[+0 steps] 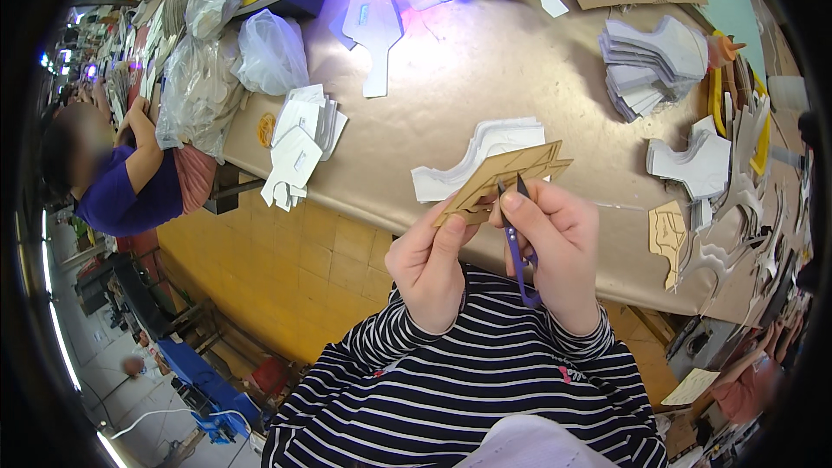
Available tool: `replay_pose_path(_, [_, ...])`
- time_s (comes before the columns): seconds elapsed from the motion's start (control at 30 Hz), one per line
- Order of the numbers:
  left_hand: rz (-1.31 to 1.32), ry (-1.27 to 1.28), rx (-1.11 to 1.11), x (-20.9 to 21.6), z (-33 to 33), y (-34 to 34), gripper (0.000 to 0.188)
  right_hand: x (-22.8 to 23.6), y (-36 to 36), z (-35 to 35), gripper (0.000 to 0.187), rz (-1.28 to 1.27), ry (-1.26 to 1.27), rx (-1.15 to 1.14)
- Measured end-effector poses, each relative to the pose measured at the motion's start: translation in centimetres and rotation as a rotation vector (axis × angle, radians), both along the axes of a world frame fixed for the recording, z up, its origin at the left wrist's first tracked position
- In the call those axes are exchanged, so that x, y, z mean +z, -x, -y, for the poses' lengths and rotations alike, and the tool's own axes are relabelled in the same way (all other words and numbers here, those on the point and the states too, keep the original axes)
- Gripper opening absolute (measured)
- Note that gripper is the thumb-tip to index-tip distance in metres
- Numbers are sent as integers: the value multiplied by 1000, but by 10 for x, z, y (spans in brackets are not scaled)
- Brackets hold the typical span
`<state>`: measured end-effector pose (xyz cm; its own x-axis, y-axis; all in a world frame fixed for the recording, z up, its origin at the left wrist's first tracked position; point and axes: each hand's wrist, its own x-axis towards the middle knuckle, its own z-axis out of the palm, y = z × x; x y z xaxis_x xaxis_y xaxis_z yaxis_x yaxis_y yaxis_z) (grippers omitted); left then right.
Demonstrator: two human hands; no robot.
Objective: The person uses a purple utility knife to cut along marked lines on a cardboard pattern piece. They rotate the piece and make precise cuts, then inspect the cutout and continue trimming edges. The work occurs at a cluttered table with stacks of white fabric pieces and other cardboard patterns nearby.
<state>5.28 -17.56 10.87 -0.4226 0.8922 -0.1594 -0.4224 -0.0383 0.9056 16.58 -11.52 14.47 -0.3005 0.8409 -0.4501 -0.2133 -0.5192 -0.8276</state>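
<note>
My left hand [431, 273] is closed on flat tan template pieces [507, 166] with cut-out slots, held tilted above the table's near edge. Purple-handled thread snips [513, 251] are in my right hand [562, 247], their dark blades slightly apart and pointing up against the tan pieces. Whether the fingers of that hand also touch the pieces, I cannot tell. Just behind them lies a stack of white curved cut pieces [485, 143], partly hidden by the tan ones.
White stacks lie at the table's left [303, 143] and far right [654, 56]. A tan template [667, 238] rests near the right edge, beside cut scraps [728, 251]. Plastic bags [270, 52] sit far left. A co-worker in a purple top [126, 182] is at the left.
</note>
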Motion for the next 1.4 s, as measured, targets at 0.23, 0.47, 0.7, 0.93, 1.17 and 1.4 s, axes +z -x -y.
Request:
replay_pose_path(0.23, [-137, -50, -137, -1, -3, 12, 28, 2, -4, 2, 21, 80, -54, 186])
replay_pose_path(0.47, [-140, -36, -30, -3, -2, 4, 24, 1, 2, 7, 20, 49, -50, 101])
replay_pose_path(0.7, [-103, -66, 14, -4, -2, 2, 25, 2, 3, 10, 19, 55, -82, 63])
replay_pose_path(0.93, [-199, -39, 33, 0, 0, 2, 24, 5, -4, 5, 20, 15, -6, 76])
replay_pose_path(1.17, [-336, -14, 14, 5, 1, 4, 23, 4, 0, 6, 22, 101, -173, 214])
replay_pose_path(1.4, [-197, -43, 48, 1, -1, 3, 24, 1, -1, 5, 20, 24, -14, 45])
